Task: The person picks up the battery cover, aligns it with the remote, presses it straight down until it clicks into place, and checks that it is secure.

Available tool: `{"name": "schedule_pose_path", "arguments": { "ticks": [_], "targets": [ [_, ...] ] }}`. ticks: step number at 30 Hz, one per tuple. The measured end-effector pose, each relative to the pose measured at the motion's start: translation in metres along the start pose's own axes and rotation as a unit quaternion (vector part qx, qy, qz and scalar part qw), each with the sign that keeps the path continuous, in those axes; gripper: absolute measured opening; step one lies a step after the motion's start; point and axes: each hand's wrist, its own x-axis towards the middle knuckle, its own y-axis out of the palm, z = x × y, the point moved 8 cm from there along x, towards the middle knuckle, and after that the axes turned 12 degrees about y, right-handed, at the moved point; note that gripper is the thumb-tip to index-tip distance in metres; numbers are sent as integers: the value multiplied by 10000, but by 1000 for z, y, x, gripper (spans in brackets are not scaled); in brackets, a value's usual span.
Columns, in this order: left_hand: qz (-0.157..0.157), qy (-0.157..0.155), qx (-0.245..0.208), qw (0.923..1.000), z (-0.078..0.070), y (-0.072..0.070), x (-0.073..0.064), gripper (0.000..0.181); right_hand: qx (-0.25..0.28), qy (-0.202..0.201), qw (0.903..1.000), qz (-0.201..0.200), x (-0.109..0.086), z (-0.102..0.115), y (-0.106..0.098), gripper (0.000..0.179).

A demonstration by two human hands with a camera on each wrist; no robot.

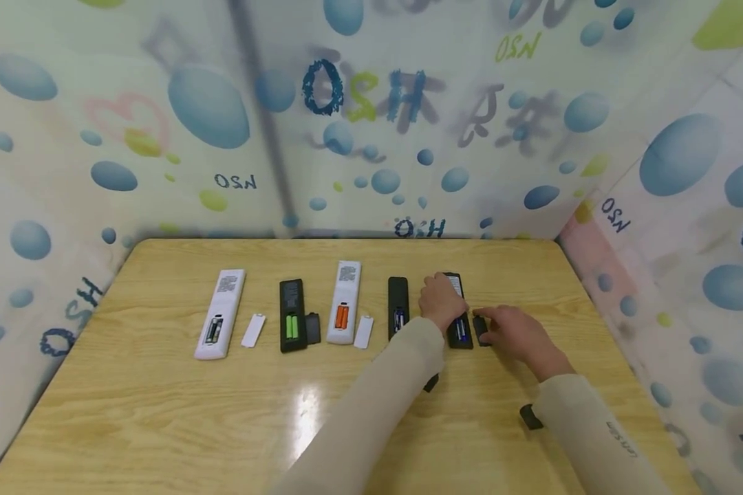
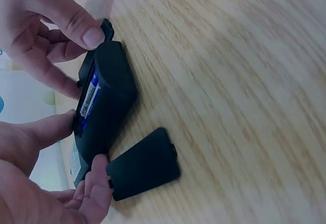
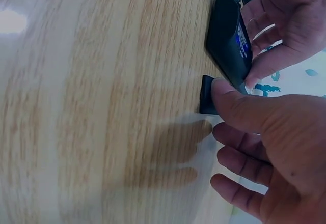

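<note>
My left hand (image 1: 442,300) grips the sides of the rightmost black remote control (image 1: 460,333). That remote lies back up, and blue batteries (image 2: 90,99) show in its uncovered compartment. Just to its right, my right hand (image 1: 520,337) pinches a small black battery cover (image 3: 206,94) between thumb and fingers, at the tabletop. The cover is apart from the compartment. Another black battery cover (image 2: 142,165) lies on the table beside the left fingers in the left wrist view. Left of the left hand is a second black remote (image 1: 398,297), its lower part hidden by my sleeve.
Farther left on the wooden table (image 1: 161,419) lie a white remote (image 1: 347,295) with orange batteries, a black remote (image 1: 292,302) with green batteries and another white remote (image 1: 223,309). Their covers lie beside them. Small dark objects (image 1: 530,416) show by both sleeves. Patterned walls surround the table.
</note>
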Motion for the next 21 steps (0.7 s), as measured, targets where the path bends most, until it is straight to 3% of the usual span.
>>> {"name": "schedule_pose_path", "arguments": {
  "ticks": [6,10,13,15,21],
  "targets": [
    [-61,50,-201,9998,1,-6,-7,64,73,37,9999,-102,-3,5,-3,45],
    [-166,125,-411,9989,6,-10,-8,44,222,173,9993,-263,-4,3,-7,39],
    [-208,151,-878,9958,9,-11,-9,33,289,204,9985,-418,-6,1,-10,33],
    [-187,206,-1304,9911,9,-11,-10,33,300,243,9980,-507,-7,-2,-12,30],
    [-84,361,-2511,9672,9,-16,-17,40,377,330,9968,-617,-13,-14,-19,24]
  ]
}}
